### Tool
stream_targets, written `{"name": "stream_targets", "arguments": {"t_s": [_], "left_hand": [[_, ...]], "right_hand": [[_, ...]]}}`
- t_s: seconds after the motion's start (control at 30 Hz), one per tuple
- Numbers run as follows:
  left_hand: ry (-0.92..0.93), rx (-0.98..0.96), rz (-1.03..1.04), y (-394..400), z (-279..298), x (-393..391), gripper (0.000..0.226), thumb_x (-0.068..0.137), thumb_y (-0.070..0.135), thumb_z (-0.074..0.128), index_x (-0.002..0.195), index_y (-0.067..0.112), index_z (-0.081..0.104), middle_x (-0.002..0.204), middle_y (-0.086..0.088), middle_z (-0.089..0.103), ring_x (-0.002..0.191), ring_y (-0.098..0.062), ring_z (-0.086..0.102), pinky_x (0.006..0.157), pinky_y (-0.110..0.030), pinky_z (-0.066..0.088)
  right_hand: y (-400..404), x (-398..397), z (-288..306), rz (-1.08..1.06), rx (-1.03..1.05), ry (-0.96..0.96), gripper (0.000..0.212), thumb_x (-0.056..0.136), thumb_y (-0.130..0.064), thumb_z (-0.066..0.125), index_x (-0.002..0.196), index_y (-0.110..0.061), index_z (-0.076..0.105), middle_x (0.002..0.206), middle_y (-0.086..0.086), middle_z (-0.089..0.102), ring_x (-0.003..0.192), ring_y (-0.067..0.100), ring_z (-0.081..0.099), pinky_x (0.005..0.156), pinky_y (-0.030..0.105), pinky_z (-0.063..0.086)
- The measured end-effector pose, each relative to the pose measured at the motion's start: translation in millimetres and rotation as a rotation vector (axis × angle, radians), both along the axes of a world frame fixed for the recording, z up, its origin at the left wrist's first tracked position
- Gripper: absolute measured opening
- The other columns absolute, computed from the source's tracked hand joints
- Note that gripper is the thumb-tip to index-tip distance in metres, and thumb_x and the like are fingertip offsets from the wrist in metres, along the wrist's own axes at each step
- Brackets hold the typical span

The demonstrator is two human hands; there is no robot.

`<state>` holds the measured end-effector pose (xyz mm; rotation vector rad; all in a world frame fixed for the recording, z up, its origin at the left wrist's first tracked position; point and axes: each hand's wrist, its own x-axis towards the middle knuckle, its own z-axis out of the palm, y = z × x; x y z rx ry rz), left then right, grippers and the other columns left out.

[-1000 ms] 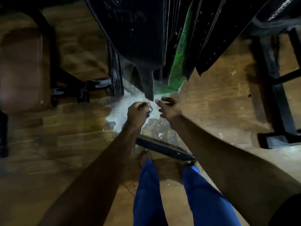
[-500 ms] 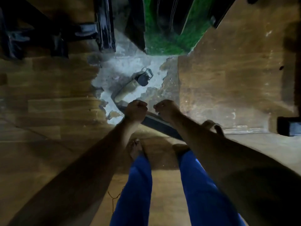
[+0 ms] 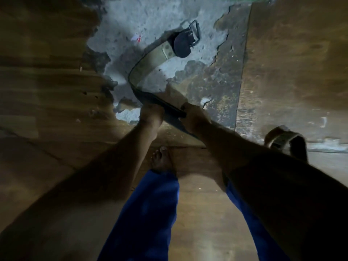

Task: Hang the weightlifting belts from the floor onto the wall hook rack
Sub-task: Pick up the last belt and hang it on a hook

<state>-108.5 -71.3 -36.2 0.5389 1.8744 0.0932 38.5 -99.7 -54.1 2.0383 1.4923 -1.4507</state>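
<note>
Belts are what I'm after, and this curled olive-and-black leather weightlifting belt (image 3: 150, 59) lies on the broken concrete patch of floor (image 3: 131, 21), nothing hung from what I see. My left hand (image 3: 151, 113) and right hand (image 3: 194, 114) both grip its dark middle, close together. Open wooden floor (image 3: 291, 53) lies either side; the rack is out of view.

A worn gym: weightlifting belt (image 3: 150, 59) on chipped floor (image 3: 282, 53).
</note>
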Motion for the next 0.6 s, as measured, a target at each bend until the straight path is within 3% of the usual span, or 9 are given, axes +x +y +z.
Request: {"name": "stream_targets", "arguments": {"t_s": [0.1,0.17,0.23,0.3,0.43,0.6], "left_hand": [[0.021,0.025,-0.028,-8,15,-5,0.020,0.093,0.018,0.056,0.106,0.010,0.068,0.106,-0.016,0.070,0.107,-0.035,0.067,0.072,-0.029,0.047],[0.039,0.059,-0.093,-8,35,-8,0.008,0.090,0.015,0.057,0.086,0.016,0.064,0.094,-0.013,0.068,0.101,-0.033,0.068,0.073,-0.029,0.047],[0.022,0.070,-0.065,-6,64,-9,0.006,0.087,0.013,0.059,0.090,0.016,0.064,0.095,-0.011,0.066,0.101,-0.033,0.067,0.078,-0.031,0.049],[-0.014,0.078,0.012,-1,98,-6,0.020,0.086,0.011,0.062,0.106,0.010,0.062,0.106,-0.012,0.066,0.105,-0.031,0.065,0.082,-0.032,0.050],[-0.095,0.126,0.177,16,180,11,0.050,0.081,0.013,0.070,0.128,0.011,0.050,0.121,-0.013,0.062,0.112,-0.030,0.061,0.084,-0.032,0.049],[-0.050,0.239,0.273,42,282,25,0.104,0.059,0.048,0.075,0.149,0.014,0.037,0.146,-0.019,0.050,0.126,-0.038,0.056,0.103,-0.051,0.051]], "right_hand": [[-11,3,17,-0.063,-0.001,0.037,0.026,0.092,-0.033,0.065,0.114,-0.020,0.065,0.112,0.014,0.070,0.102,0.037,0.066,0.087,0.045,0.056],[-17,7,43,-0.129,0.016,0.066,0.024,0.093,-0.035,0.063,0.112,-0.021,0.064,0.104,0.011,0.071,0.095,0.036,0.067,0.084,0.048,0.057],[-18,13,75,-0.193,0.051,0.112,0.023,0.093,-0.034,0.064,0.111,-0.019,0.065,0.098,0.010,0.071,0.091,0.034,0.067,0.079,0.043,0.057],[-13,19,117,-0.269,0.077,0.174,0.022,0.094,-0.027,0.066,0.110,-0.013,0.066,0.096,0.011,0.071,0.087,0.030,0.067,0.071,0.033,0.051],[13,28,205,-0.470,0.109,0.274,0.021,0.094,-0.021,0.067,0.110,-0.008,0.067,0.095,0.013,0.074,0.078,0.025,0.072,0.068,0.037,0.061],[39,47,319,-0.687,0.136,0.428,0.017,0.092,-0.013,0.071,0.106,-0.006,0.073,0.091,0.008,0.075,0.080,0.023,0.073,0.082,0.037,0.061]]}}
